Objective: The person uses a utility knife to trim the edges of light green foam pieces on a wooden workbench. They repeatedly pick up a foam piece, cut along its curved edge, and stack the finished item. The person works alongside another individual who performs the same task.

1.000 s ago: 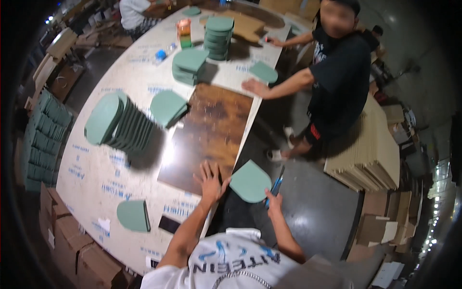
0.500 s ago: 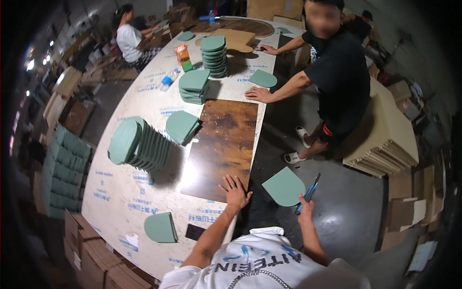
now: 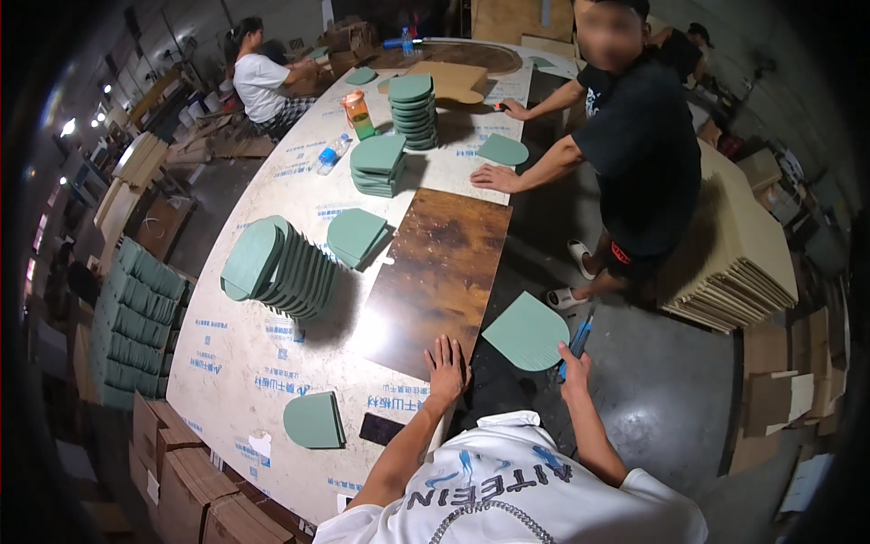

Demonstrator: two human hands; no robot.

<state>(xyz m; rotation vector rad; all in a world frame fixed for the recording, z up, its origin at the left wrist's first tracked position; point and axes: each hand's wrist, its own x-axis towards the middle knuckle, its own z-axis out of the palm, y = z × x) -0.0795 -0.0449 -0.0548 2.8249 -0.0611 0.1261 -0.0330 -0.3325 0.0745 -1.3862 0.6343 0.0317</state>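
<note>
My left hand point(image 3: 447, 370) rests flat, fingers spread, on the near end of a dark wood-grain board point(image 3: 442, 263). My right hand point(image 3: 576, 370) is closed at the table's right side. It grips a blue utility knife point(image 3: 583, 335), which points away from me, and the rounded end of a green pad point(image 3: 527, 330). The pad has one rounded end and one straight end, and hangs over the floor beside the board. Left of the board stand a leaning stack of green pads point(image 3: 299, 267) and a small pile of pads point(image 3: 356, 238).
Nearer me lie two green pads point(image 3: 311, 421) and a black phone point(image 3: 381, 428). Farther along the white table point(image 3: 240, 344) are more pad stacks point(image 3: 413, 113) and bottles point(image 3: 358, 113). A co-worker point(image 3: 634, 136) leans on its right edge. Cardboard boxes point(image 3: 190, 485) stand at left.
My right hand has brought the green pad and knife slightly closer to the board. My left hand stays on the board, its fingers a little closer together. The whole view has shifted slightly.
</note>
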